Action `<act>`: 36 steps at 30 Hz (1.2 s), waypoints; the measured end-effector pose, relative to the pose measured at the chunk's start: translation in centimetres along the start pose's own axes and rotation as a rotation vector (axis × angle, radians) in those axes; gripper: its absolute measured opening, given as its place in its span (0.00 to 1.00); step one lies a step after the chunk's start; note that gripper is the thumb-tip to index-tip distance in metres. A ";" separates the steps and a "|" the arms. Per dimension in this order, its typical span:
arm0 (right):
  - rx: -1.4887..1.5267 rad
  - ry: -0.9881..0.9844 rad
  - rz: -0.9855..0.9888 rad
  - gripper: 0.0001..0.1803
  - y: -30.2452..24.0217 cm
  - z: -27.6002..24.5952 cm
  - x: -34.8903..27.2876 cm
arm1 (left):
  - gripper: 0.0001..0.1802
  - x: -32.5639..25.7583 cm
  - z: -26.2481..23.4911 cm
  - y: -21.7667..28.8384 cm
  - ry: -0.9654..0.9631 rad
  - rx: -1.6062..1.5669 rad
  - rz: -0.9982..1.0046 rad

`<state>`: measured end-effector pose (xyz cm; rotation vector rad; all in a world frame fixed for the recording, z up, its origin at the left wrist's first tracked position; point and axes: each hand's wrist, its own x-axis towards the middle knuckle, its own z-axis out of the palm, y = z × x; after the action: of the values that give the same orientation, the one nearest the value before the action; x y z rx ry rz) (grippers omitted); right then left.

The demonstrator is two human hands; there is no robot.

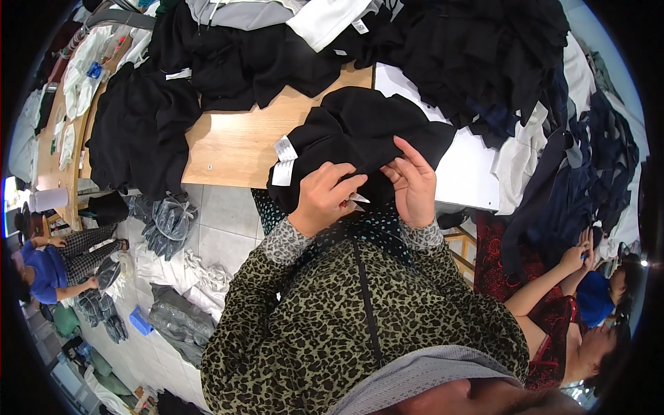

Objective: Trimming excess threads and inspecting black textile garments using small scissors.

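A black garment [373, 117] lies bunched at the table's near edge, with white care labels [283, 160] sticking out on its left side. My left hand [326, 197] is closed, its fingertips against the cloth. Two pointed metal blades, apparently of small thread snips [358, 199], poke out from under its curled fingers; their handle is hidden in the palm. My right hand [413, 185] pinches the fabric between thumb and fingers, the index finger raised a little. Between both hands runs a stretch of the garment, its lower part hanging toward my lap.
Black garments [477, 55] are heaped at the back right, more [145, 124] at the left on the wooden table [235, 149]. A white tabletop [467, 173] adjoins it. One person [553, 304] sits close on my right; another [48, 270] is far left. Bagged bundles [183, 321] lie on the floor.
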<state>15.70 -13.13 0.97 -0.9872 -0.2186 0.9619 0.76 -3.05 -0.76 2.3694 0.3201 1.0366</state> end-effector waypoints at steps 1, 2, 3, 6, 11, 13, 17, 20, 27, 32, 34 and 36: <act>0.021 -0.017 -0.013 0.17 0.0 0.1 -0.1 | 0.25 0.0 0.1 -0.2 0.002 0.000 0.000; 0.020 -0.019 -0.014 0.17 0.1 0.1 -0.1 | 0.23 -0.1 0.3 -0.4 0.018 -0.005 -0.002; 0.000 0.011 -0.019 0.18 0.3 0.1 0.0 | 0.21 0.0 0.4 -0.5 0.034 -0.010 -0.004; -0.025 0.050 -0.027 0.19 0.5 -0.2 0.0 | 0.15 -0.1 0.3 0.3 -0.001 -0.284 -0.240; -0.054 0.005 -0.018 0.20 0.8 -0.2 -0.4 | 0.07 0.7 -0.1 0.8 0.082 -0.449 -0.535; -0.068 -0.020 0.000 0.20 0.9 0.1 -0.6 | 0.08 2.3 0.3 1.7 0.112 -0.450 -0.530; -0.045 -0.018 -0.014 0.20 1.1 -0.4 -0.6 | 0.05 2.0 1.2 0.2 0.126 -0.989 -1.025; -0.058 0.015 -0.010 0.20 1.0 -0.6 -0.6 | 0.05 2.4 0.8 0.2 0.250 -1.162 -1.121; 0.020 0.003 0.082 0.21 1.0 -0.5 -0.6 | 0.05 2.5 1.5 1.1 0.014 -0.523 -0.609; 0.068 0.009 0.124 0.22 0.9 -0.4 -0.5 | 0.07 2.8 0.9 0.3 0.200 -1.263 -1.106; 0.040 0.033 0.078 0.22 0.9 -0.1 -0.6 | 0.07 2.6 0.5 -0.1 0.174 -1.255 -1.095; 0.007 0.028 0.078 0.22 0.8 0.2 -0.7 | 0.07 2.6 0.3 0.1 0.044 -0.799 -0.913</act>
<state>14.70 -13.40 0.56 -1.0086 -0.1540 1.0188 2.74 -2.13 0.73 1.2483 0.7436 0.5864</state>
